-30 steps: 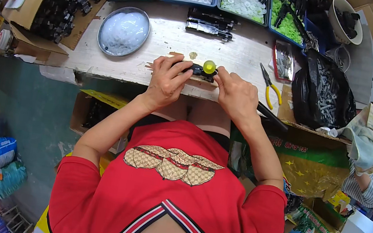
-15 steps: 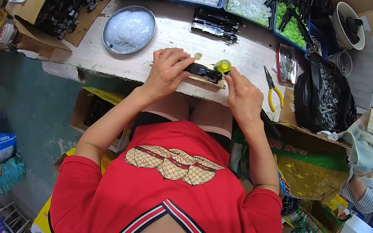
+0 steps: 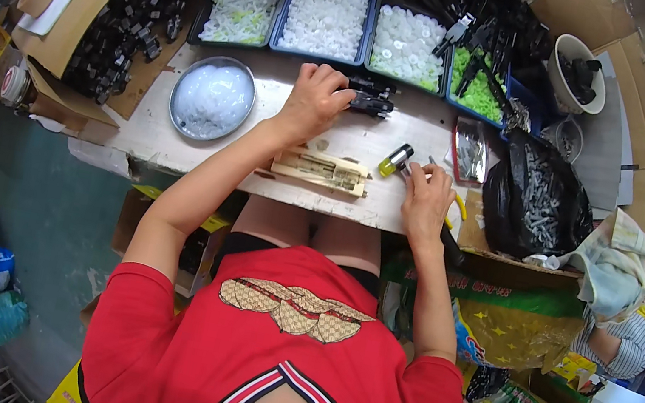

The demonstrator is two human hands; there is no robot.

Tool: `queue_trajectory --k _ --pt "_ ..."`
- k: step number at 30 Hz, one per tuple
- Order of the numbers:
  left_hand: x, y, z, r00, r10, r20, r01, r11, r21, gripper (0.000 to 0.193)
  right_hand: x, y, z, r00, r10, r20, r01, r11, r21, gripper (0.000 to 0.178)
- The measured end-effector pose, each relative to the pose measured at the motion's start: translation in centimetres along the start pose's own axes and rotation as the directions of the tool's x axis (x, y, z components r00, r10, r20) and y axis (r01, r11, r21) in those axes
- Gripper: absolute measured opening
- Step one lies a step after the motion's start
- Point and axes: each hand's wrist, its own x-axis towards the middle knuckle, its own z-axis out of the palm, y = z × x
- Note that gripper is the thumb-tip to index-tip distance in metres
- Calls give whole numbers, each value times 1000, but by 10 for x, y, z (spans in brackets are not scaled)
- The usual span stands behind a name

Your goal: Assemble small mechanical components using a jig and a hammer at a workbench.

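My left hand (image 3: 314,103) is over the back of the white tabletop, its fingers closed on the end of a long black plastic part (image 3: 372,105) beside similar black parts (image 3: 370,86). Lower down, near the front edge, lies a cream-coloured block jig (image 3: 323,171) with a bare groove along it. To its right, my right hand (image 3: 427,204) is closed round a small mallet with a clear yellow-green and black head (image 3: 396,160). The black end of its handle sticks out below the palm. Yellow-handled pliers (image 3: 459,212) lie partly hidden behind this hand.
Trays of white (image 3: 324,20) and green small parts (image 3: 478,87) line the back. A round metal dish (image 3: 212,98) of whitish stuff stands left, by a carton (image 3: 58,34) of black pieces. At right are a black bag (image 3: 507,182) of grey parts and a bowl (image 3: 571,51).
My left hand has moved from the jig to the black parts at the back, and the black part has left the jig. My right hand has drawn the mallet down and right.
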Motion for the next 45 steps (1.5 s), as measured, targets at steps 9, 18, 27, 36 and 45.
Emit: queue_trajectory --k 9,18,27,36,45 --pt "13 -12 21 998 -29 52 22 990 136 11 48 -2 10 994 -67 -86 77 990 119 18" --pt "-49 -49 -93 869 -433 -239 440 897 -24 16 190 -64 47 913 -284 -292 353 910 217 14" --pt "-163 -106 -168 656 -617 -436 754 504 421 28 355 -101 53 835 -311 -454 262 950 -169 26" --pt "-183 -127 -157 566 -735 -372 785 345 514 39 419 -79 69 879 -361 -311 192 865 -463 17" --pt "-177 -136 -156 552 -764 -334 827 449 338 29 371 -58 15 952 55 -302 192 661 726 27"
